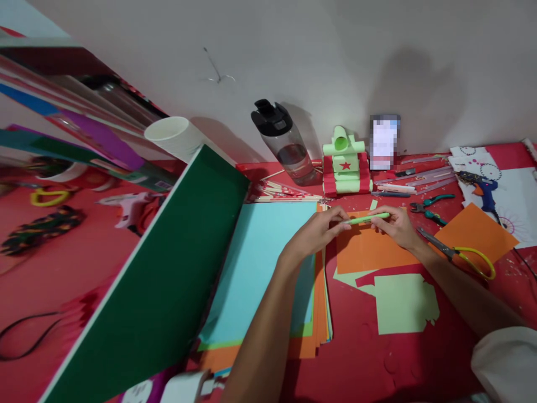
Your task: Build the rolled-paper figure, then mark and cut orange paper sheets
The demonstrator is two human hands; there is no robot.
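Your left hand point(324, 229) and right hand point(395, 227) — fingers pinching a slim light-green rod point(361, 219) near both ends — above an orange paper sheet point(373, 249), red surface point(348, 364) beneath.

The premises present as a craft workspace, evidenced by a red table point(352, 369) bearing coloured paper point(258, 246), scissors point(452, 253), pliers point(419, 207), 2 glue guns point(488, 197) and a paper model point(345, 174).
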